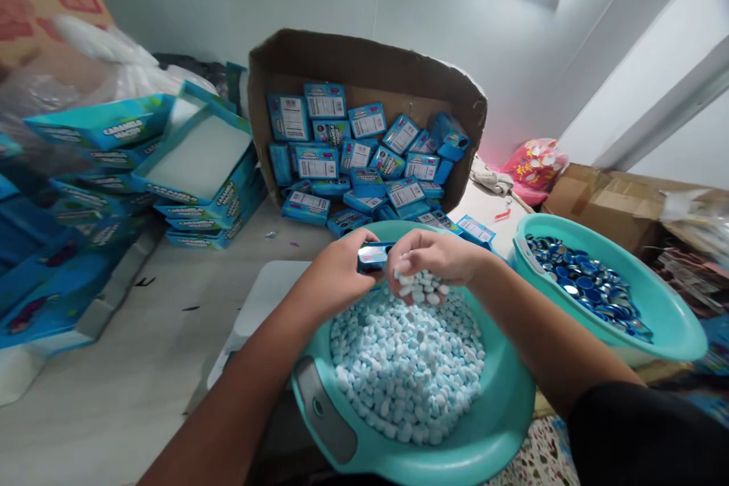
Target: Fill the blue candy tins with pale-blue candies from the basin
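My left hand [343, 273] is closed around a small blue box [374, 256], whose open end faces me over the back of a teal basin [512, 418]. Close beside it, my right hand [436, 254] cups a handful of white candies [421, 286]. Loose pale blue and white candies [410, 372] fill much of the basin below both hands. Behind them, a cardboard carton [364, 61] lies with its opening toward me and holds many small blue printed boxes [317, 162]. Part of the box in my left hand is hidden by the fingers.
A second teal basin [672, 330] with round blue metallic pieces [589, 285] stands at the right. Stacked blue display trays [199, 159] occupy the left of the table [142, 304]. Brown cardboard boxes [604, 213] and a red patterned bag [535, 167] lie at the back right.
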### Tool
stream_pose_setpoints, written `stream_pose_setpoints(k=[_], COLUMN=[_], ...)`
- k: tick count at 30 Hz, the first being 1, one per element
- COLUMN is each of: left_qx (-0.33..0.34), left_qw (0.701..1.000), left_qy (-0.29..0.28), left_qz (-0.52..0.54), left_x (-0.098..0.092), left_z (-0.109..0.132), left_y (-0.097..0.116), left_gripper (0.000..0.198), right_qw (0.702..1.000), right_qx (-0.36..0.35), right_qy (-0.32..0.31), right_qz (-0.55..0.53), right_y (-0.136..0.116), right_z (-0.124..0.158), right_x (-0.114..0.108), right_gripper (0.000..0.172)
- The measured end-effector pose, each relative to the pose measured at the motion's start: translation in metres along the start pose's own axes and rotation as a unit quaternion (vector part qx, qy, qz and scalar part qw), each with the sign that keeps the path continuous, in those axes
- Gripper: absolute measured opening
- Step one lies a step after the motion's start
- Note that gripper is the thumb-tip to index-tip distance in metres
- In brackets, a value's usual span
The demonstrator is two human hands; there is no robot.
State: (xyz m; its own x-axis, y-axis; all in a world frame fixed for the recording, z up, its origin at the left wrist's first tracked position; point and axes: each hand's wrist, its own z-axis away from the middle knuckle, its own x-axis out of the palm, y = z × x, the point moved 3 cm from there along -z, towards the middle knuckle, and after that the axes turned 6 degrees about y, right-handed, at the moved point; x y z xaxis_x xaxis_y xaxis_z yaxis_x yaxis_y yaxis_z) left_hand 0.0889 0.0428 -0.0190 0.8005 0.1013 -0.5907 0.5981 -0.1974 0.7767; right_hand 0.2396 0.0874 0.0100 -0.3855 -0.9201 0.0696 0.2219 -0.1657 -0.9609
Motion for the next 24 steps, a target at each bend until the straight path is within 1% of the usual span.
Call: stream_pose_setpoints(k=[3,6,8,11,17,21,24], left_qx=[0.029,0.035,0.030,0.037,0.056,0.063,0.059], left_qw=[0.999,0.997,0.996,0.995,0.995,0.994,0.994], left_qy=[-0.037,-0.063,-0.071,-0.078,-0.074,-0.085,-0.081], left_qz=[-0.015,-0.032,-0.043,-0.044,-0.038,-0.041,-0.041], left_x=[0.004,0.007,0.007,0.006,0.007,0.008,0.008], left_z=[0.002,0.004,0.005,0.006,0.005,0.004,0.003], left_y=[-0.002,-0.003,-0.003,-0.002,-0.004,-0.006,-0.005], left_gripper=[0.031,0.035,0.037,0.033,0.033,0.033,0.033], right_qw=[0.995,0.981,0.969,0.952,0.926,0.917,0.913], right_qx=[-0.060,-0.106,-0.120,-0.123,-0.111,-0.102,-0.094], right_qy=[0.064,0.133,0.176,0.226,0.277,0.293,0.296], right_qz=[-0.052,-0.092,-0.121,-0.167,-0.229,-0.250,-0.265], right_y=[-0.002,-0.006,-0.008,-0.009,0.000,0.005,0.006], right_z=[-0.002,-0.004,-0.005,-0.008,-0.014,-0.017,-0.019], right_x=[-0.006,-0.011,-0.014,-0.016,-0.020,-0.022,-0.022], right_gripper=[0.029,0.028,0.027,0.023,0.014,0.013,0.013])
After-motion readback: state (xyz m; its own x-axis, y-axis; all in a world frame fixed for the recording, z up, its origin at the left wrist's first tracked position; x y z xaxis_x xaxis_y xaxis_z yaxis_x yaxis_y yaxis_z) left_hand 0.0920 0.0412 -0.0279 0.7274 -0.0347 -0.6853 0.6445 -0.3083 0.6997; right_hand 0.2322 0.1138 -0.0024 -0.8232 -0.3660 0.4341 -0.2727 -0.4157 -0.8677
